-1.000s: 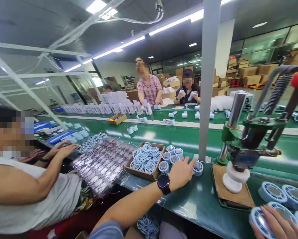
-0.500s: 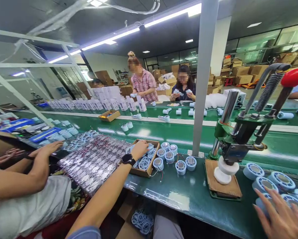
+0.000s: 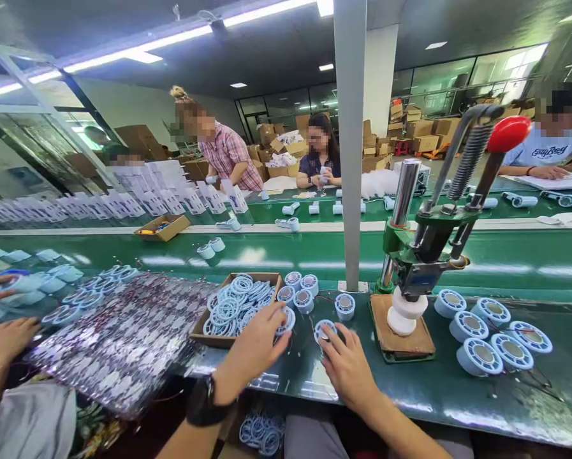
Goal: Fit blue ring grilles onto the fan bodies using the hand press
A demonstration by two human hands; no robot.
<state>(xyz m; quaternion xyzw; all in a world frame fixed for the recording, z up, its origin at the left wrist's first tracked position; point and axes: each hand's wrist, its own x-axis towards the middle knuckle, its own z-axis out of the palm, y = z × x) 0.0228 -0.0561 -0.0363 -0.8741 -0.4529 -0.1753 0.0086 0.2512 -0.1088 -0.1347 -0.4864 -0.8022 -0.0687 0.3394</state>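
My left hand, a dark watch on its wrist, pinches a pale blue ring at the right edge of a cardboard box full of such rings. My right hand lies beside it on the green bench, its fingertips closed on a round blue-and-white part with a metal centre. Three more of these round parts stand just behind, near the grey post.
A green hand press with a red knob stands on a brown pad to the right, with several round parts beyond it. A shiny foil sheet and a neighbour's hands are on the left. Other people work across the green conveyor.
My left hand has come back from the box with a ring. My right hand swung from the parts at far right to a round part at centre. The view has dropped and turned right.
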